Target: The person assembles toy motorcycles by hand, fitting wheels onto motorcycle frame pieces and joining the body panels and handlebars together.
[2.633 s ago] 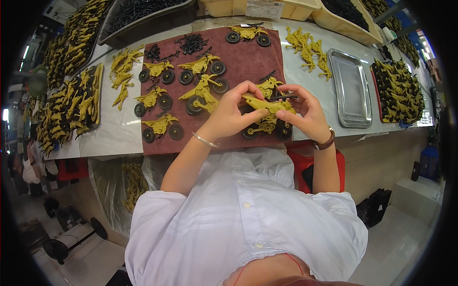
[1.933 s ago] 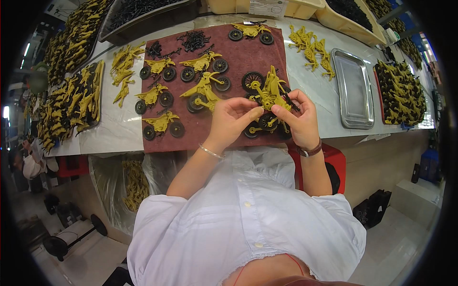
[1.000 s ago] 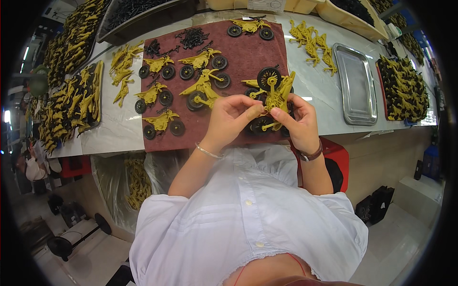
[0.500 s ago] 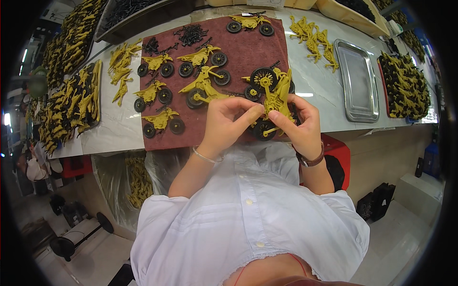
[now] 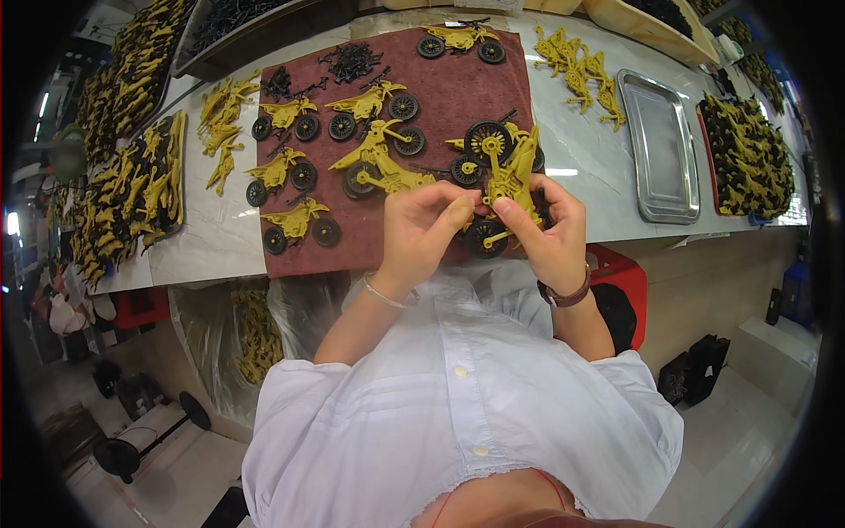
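Both hands hold one yellow toy motorbike (image 5: 505, 180) with black wheels, tilted upright over the near edge of a dark red mat (image 5: 458, 92). My left hand (image 5: 424, 231) pinches its lower part between thumb and fingers. My right hand (image 5: 547, 238) grips the frame from the right, with a black wheel (image 5: 484, 236) showing between the two hands. Several finished yellow motorbikes (image 5: 374, 167) lie on the mat to the left and beyond.
A pile of small black parts (image 5: 350, 60) sits at the mat's far side. Loose yellow frames (image 5: 576, 70) lie on the white table beside a metal tray (image 5: 656, 145). Trays of yellow parts (image 5: 132, 189) stand left and a filled tray (image 5: 748, 150) right.
The yellow frame I held flat between both hands has gained black wheels and been turned upright. My hands stayed together over the mat's near right edge.
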The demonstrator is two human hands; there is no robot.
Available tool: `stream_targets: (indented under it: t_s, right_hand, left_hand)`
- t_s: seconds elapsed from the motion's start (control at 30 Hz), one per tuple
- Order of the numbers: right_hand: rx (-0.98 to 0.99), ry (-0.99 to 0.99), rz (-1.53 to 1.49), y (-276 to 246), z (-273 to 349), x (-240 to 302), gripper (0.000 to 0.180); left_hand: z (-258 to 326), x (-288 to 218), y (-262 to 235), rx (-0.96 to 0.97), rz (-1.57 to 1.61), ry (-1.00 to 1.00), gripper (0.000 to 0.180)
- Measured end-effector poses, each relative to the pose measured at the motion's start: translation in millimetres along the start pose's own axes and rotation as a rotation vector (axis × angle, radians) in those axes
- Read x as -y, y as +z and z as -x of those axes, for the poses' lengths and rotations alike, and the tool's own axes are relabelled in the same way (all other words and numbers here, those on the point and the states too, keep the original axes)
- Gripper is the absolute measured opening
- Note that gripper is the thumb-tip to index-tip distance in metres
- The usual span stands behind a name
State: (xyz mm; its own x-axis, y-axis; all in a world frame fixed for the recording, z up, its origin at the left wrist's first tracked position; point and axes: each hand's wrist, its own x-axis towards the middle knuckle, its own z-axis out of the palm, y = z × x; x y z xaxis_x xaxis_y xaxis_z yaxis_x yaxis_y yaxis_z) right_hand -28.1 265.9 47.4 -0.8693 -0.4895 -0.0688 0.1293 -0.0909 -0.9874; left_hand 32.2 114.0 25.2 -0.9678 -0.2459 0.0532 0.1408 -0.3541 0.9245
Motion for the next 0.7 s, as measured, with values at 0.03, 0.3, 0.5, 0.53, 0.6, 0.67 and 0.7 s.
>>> stream_targets:
  t_s: [0.03,0.3,0.5,0.53,0.6,0.67,0.7]
  right_hand:
    - [0.000,0.000,0.000,1,0,-1,0.021]
    - [0.086,-0.198,0.280,0,-2,-7,0.027]
    - [0.153,-0.499,0.528,3,-8,-5,0.027]
    - [0.152,-0.500,0.529,2,-8,-5,0.027]
    - [0.158,-0.509,0.554,0,-7,-7,0.026]
    - [0.161,-0.518,0.560,-2,-8,-8,0.029]
    - [0.166,-0.529,0.565,-3,-8,-9,0.031]
  left_hand:
    - [0,0,0,-0.006,0.025,-0.010,0.013]
    - [-19,-19,-10,0.083,-0.147,-0.061,0.022]
    - [-21,-26,-6,0.142,-0.078,0.019,0.034]
    - [-21,-26,-6,0.144,-0.077,0.020,0.034]
    - [-20,-22,-8,0.115,-0.142,0.036,0.028]
    - [-19,-18,-9,0.137,-0.102,0.053,0.026]
    - [-19,-17,-9,0.156,-0.062,0.072,0.024]
